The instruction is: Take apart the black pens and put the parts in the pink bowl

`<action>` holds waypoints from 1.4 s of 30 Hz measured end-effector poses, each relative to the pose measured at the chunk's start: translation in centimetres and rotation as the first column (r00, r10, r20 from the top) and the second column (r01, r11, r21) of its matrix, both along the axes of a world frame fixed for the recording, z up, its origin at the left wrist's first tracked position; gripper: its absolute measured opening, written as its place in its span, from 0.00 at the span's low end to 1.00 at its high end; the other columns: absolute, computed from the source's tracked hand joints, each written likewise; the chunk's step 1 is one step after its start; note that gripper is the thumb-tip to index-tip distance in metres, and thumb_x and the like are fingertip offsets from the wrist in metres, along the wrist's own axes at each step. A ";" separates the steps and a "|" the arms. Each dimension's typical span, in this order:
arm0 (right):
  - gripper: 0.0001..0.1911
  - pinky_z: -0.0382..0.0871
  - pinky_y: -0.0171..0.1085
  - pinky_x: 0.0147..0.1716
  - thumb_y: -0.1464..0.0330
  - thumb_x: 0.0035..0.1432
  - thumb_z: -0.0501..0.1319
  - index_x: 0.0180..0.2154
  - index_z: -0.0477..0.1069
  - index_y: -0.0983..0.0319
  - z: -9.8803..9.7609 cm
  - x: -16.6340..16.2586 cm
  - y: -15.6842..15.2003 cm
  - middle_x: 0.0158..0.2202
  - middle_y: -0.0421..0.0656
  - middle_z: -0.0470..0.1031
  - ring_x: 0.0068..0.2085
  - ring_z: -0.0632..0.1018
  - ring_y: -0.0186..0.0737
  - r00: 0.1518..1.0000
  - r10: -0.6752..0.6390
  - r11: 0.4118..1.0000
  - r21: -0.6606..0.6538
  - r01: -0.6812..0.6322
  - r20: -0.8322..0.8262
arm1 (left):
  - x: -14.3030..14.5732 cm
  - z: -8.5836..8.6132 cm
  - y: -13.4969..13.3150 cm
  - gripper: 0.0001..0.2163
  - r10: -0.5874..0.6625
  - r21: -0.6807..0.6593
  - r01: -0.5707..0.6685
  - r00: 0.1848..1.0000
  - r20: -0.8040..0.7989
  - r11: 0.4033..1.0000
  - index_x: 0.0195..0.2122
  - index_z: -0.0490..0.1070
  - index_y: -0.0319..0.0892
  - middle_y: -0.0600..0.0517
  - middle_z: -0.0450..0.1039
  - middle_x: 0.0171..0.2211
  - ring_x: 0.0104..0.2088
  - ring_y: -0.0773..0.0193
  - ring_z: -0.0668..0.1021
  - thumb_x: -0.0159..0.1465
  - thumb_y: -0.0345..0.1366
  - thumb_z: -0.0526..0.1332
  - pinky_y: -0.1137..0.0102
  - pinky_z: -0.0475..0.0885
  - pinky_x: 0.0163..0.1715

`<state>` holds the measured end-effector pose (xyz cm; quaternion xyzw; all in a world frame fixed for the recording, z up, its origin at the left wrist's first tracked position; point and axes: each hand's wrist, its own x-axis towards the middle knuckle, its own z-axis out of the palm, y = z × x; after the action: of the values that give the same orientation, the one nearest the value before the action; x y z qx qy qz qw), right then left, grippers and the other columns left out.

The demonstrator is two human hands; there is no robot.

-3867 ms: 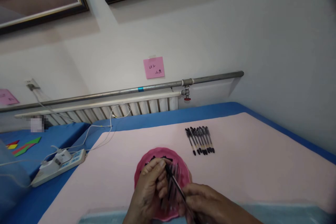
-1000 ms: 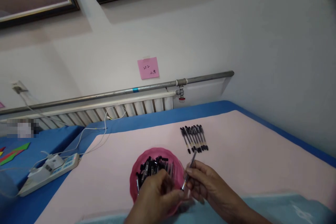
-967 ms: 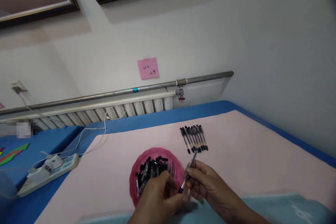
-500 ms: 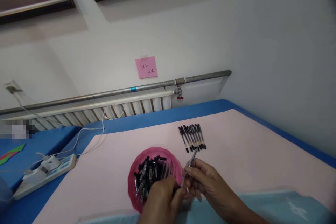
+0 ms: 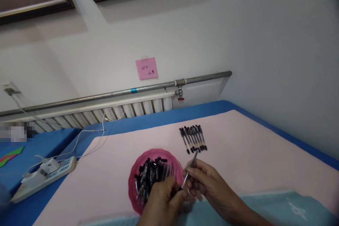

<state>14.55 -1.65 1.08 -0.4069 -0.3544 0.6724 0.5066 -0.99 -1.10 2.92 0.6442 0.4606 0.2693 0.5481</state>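
A slim pen (image 5: 186, 177) with a clear barrel slants between my two hands. My left hand (image 5: 167, 197) is closed around its lower, dark end, which the thumb and fingers partly hide. Higher up the barrel, my right hand (image 5: 208, 183) pinches the same pen between thumb and fingers. A pink scalloped bowl (image 5: 131, 176) stands just left of the hands, with black pen parts and clear barrels (image 5: 149, 178) heaped inside; my left hand covers its lower right side. Beyond the pen's upper tip lies a row of several black-capped pens (image 5: 193, 138) side by side.
Pink sheeting (image 5: 251, 148) covers the blue table (image 5: 159, 114). At left lies a white power strip (image 5: 57, 171) with plugged-in adapters and loose white cables. A radiator (image 5: 144, 107) and metal pipe (image 5: 111, 94) run along the wall behind. Light-blue cloth (image 5: 270, 206) lies in front.
Slightly more of the pen's barrel shows between my hands. Both hands keep their hold with little movement, and the view has shifted slightly. The bowl and the pen row stay put.
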 end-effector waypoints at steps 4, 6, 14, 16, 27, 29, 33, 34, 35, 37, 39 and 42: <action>0.15 0.60 0.32 0.22 0.58 0.49 0.64 0.31 0.65 0.61 0.1 0.2 0.1 0.22 0.38 0.70 0.23 0.70 0.32 0.997 0.002 1.000 0.027 0.000 -0.072 | -0.3 -0.6 0.5 0.22 -0.096 -0.279 0.140 0.981 0.167 0.950 0.27 0.65 0.40 0.55 0.64 0.16 0.11 0.72 0.61 0.57 0.57 0.53 0.75 0.51 0.11; 0.15 0.60 0.32 0.23 0.58 0.49 0.64 0.31 0.65 0.61 0.2 0.2 0.1 0.23 0.38 0.70 0.23 0.70 0.33 0.998 -0.021 0.999 0.029 0.022 -0.057 | -0.3 -0.8 0.7 0.25 -0.078 -0.276 0.132 0.977 0.198 0.952 0.28 0.65 0.39 0.55 0.64 0.14 0.10 0.72 0.61 0.57 0.60 0.50 0.75 0.51 0.10; 0.14 0.56 0.30 0.20 0.59 0.50 0.63 0.30 0.64 0.61 0.2 -0.1 -0.2 0.20 0.37 0.70 0.20 0.69 0.31 0.999 -0.002 1.000 -0.001 0.002 -0.053 | -0.2 -1.5 0.4 0.21 -0.035 -0.267 0.106 0.965 0.260 0.958 0.26 0.62 0.41 0.58 0.64 0.14 0.10 0.76 0.60 0.52 0.55 0.62 0.79 0.50 0.09; 0.14 0.57 0.30 0.20 0.59 0.49 0.64 0.30 0.64 0.61 0.4 -0.2 -0.2 0.20 0.37 0.69 0.21 0.68 0.31 0.994 0.006 1.000 0.004 -0.005 -0.106 | -0.5 -1.6 0.6 0.20 -0.053 -0.353 0.177 0.941 0.334 0.919 0.27 0.64 0.40 0.57 0.64 0.13 0.08 0.76 0.60 0.54 0.55 0.60 0.78 0.48 0.08; 0.14 0.59 0.32 0.22 0.59 0.50 0.63 0.29 0.65 0.61 0.3 -0.1 0.0 0.21 0.37 0.69 0.22 0.69 0.32 0.997 -0.072 0.997 0.018 0.072 -0.014 | 0.1 -0.5 0.1 0.19 0.056 -0.127 -0.033 0.981 0.185 0.991 0.20 0.59 0.41 0.59 0.61 0.18 0.17 0.75 0.62 0.49 0.48 0.67 0.78 0.57 0.17; 0.13 0.60 0.32 0.23 0.60 0.50 0.64 0.29 0.65 0.62 0.4 0.1 0.1 0.23 0.38 0.70 0.23 0.69 0.31 0.995 -0.089 0.996 0.023 0.090 -0.050 | 0.2 -0.4 -0.1 0.18 0.044 -0.078 -0.033 0.988 0.145 0.996 0.19 0.60 0.40 0.57 0.61 0.17 0.18 0.74 0.63 0.53 0.48 0.64 0.77 0.57 0.18; 0.13 0.62 0.32 0.24 0.62 0.48 0.66 0.29 0.66 0.62 0.7 0.4 0.3 0.26 0.39 0.71 0.24 0.70 0.31 0.991 -0.065 0.997 0.038 0.070 -0.119 | -0.1 -0.7 0.2 0.22 -0.083 -0.293 0.147 0.972 0.220 0.945 0.26 0.65 0.40 0.55 0.65 0.16 0.11 0.72 0.62 0.58 0.57 0.53 0.75 0.53 0.11; 0.13 0.62 0.33 0.24 0.61 0.48 0.65 0.30 0.66 0.62 0.7 0.4 0.3 0.26 0.39 0.71 0.24 0.70 0.31 0.992 -0.056 0.998 0.034 0.060 -0.117 | -0.1 -0.9 0.3 0.24 -0.090 -0.319 0.165 0.967 0.239 0.933 0.28 0.66 0.40 0.54 0.66 0.15 0.10 0.72 0.62 0.58 0.59 0.51 0.75 0.53 0.11; 0.13 0.62 0.33 0.25 0.61 0.48 0.65 0.30 0.66 0.62 0.6 0.3 0.2 0.25 0.39 0.71 0.24 0.70 0.31 0.993 -0.048 0.998 0.030 0.051 -0.107 | -0.1 -1.0 0.4 0.24 -0.079 -0.303 0.151 0.969 0.235 0.941 0.28 0.65 0.40 0.55 0.65 0.15 0.11 0.72 0.63 0.57 0.59 0.51 0.75 0.53 0.11; 0.12 0.62 0.32 0.25 0.62 0.49 0.64 0.30 0.65 0.62 0.3 0.2 0.1 0.23 0.38 0.70 0.24 0.70 0.31 0.996 -0.034 0.999 0.024 0.036 -0.079 | 0.1 -1.1 0.4 0.22 -0.010 -0.200 0.047 0.983 0.184 0.979 0.26 0.64 0.40 0.57 0.62 0.14 0.12 0.73 0.62 0.55 0.58 0.56 0.76 0.54 0.12; 0.12 0.61 0.31 0.24 0.61 0.51 0.63 0.30 0.65 0.62 0.1 0.0 0.1 0.21 0.37 0.70 0.22 0.70 0.31 0.998 -0.012 1.000 0.018 0.013 -0.063 | 0.3 -1.2 0.2 0.20 0.042 -0.121 -0.024 0.988 0.151 0.992 0.25 0.62 0.41 0.60 0.60 0.14 0.13 0.75 0.60 0.52 0.54 0.62 0.78 0.53 0.13; 0.12 0.59 0.30 0.21 0.61 0.50 0.64 0.30 0.65 0.62 -0.1 0.2 0.3 0.21 0.37 0.70 0.21 0.69 0.30 0.996 -0.007 1.000 0.017 0.009 -0.094 | 0.0 -1.3 0.1 0.20 -0.042 -0.219 0.080 0.984 0.173 0.973 0.24 0.63 0.41 0.59 0.60 0.13 0.11 0.75 0.59 0.54 0.54 0.61 0.77 0.51 0.11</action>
<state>14.76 -1.37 1.02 -0.3719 -0.3345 0.6856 0.5290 -1.00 -1.02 1.62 0.5669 0.4204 0.2518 0.6622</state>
